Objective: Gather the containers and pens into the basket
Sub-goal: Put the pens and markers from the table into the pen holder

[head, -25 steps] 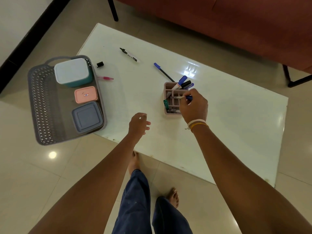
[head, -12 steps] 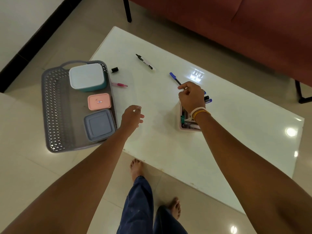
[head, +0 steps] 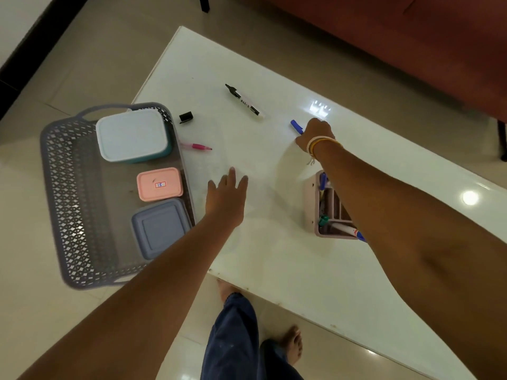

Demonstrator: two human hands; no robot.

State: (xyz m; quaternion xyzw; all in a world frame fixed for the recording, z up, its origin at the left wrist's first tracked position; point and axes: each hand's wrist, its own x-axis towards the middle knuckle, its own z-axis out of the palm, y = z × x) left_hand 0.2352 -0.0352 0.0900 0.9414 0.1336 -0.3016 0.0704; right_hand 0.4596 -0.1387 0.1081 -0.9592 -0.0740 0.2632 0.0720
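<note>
A grey perforated basket (head: 68, 187) at the table's left end holds a white-lidded teal container (head: 131, 135), a small pink container (head: 160, 184) and a grey-blue container (head: 160, 227). My left hand (head: 227, 198) hovers open with spread fingers just right of the basket. My right hand (head: 315, 134) is closed down over a blue pen (head: 296, 127); only the pen's cap end sticks out to the left. A pink pen (head: 199, 146), a black cap (head: 186, 116) and a black marker (head: 244, 101) lie loose on the table.
A pink divided organizer (head: 311, 204) with several pens stands under my right forearm. The white glossy table (head: 274, 256) has its near edge above my legs and bare feet. A red sofa (head: 411, 37) stands behind the table.
My right hand left the organizer and reached away onto the blue pen. My left hand opened its fingers and stretched forward beside the basket. The camera leaned in closer.
</note>
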